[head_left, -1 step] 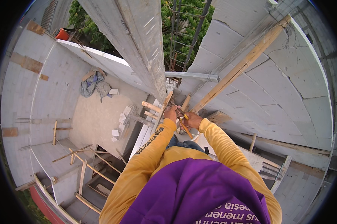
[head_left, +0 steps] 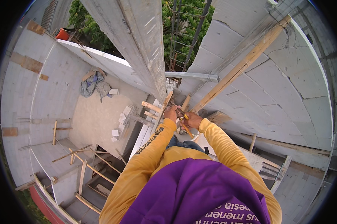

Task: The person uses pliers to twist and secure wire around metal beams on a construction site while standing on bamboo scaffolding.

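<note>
My right hand (head_left: 193,120) is closed round the handles of a pair of pliers with yellow-orange and dark grips (head_left: 182,115). One orange handle sticks out below that hand, towards my body. Close beside it, my left hand (head_left: 171,112) has its fingers bent together at the foot of the tall grey formwork post (head_left: 148,52). What the left fingers pinch is too small to make out. The pliers' jaws lie between the two hands, partly hidden by the fingers. Short wooden pieces (head_left: 151,106) jut out just left of my left hand.
A long wooden brace (head_left: 243,67) slants up to the right along a block wall (head_left: 273,89). Bare steel rebar (head_left: 183,33) stands beyond the post. Lower left, wooden scaffold poles (head_left: 95,171) cross a deep opening. White blocks (head_left: 115,132) and a crumpled tarp (head_left: 95,84) lie on the concrete floor.
The pliers' handles look slightly closer together in my right hand. Both arms stay in nearly the same place.
</note>
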The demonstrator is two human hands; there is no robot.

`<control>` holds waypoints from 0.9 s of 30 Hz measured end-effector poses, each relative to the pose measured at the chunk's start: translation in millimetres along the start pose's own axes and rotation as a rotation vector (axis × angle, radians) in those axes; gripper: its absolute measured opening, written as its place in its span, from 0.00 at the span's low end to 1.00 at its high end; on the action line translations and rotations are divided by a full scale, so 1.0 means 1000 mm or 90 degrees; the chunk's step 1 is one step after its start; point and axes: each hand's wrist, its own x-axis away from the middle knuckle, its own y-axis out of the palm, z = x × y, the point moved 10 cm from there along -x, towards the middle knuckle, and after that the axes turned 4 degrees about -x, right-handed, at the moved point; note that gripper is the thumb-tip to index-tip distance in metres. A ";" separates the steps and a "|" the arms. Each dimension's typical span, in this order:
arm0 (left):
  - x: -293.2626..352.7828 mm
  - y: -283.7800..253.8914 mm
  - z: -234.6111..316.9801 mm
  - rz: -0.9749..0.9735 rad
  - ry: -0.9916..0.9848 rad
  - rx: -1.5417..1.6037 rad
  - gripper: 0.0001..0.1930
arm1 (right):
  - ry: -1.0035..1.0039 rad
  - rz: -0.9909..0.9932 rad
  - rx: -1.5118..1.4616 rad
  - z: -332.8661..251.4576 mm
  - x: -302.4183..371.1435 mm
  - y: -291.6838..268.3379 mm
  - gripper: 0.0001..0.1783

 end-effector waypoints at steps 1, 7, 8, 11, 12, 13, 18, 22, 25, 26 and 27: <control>-0.001 -0.001 0.000 -0.002 0.006 0.002 0.12 | 0.013 0.001 -0.016 0.001 0.000 0.001 0.09; 0.002 0.000 -0.001 0.008 -0.020 -0.016 0.11 | 0.063 0.047 0.070 0.000 -0.002 -0.002 0.13; 0.008 0.004 0.000 0.021 -0.050 -0.031 0.10 | 0.074 0.059 0.100 0.000 0.000 -0.004 0.14; 0.025 0.026 0.001 -0.035 -0.142 0.026 0.09 | 0.054 0.057 0.014 -0.006 0.006 0.001 0.15; 0.029 0.034 -0.002 -0.069 -0.175 0.061 0.08 | 0.060 0.042 -0.031 -0.004 0.006 0.003 0.15; 0.031 0.038 -0.003 -0.071 -0.196 0.117 0.08 | 0.065 0.028 -0.077 -0.001 0.008 0.003 0.15; 0.008 0.050 -0.023 -0.111 -0.171 0.338 0.08 | 0.037 0.066 0.197 -0.010 0.030 -0.007 0.21; 0.001 0.035 -0.034 0.090 -0.196 0.213 0.08 | -0.050 0.408 0.719 -0.052 0.075 0.008 0.21; 0.000 0.031 -0.037 0.127 -0.262 0.167 0.10 | -0.102 0.450 0.668 -0.056 0.073 0.005 0.19; 0.002 0.034 -0.034 0.071 -0.236 0.188 0.10 | -0.100 0.395 0.651 -0.053 0.066 0.005 0.19; 0.002 0.038 -0.034 0.013 -0.214 0.205 0.11 | -0.094 0.343 0.631 -0.052 0.060 0.000 0.20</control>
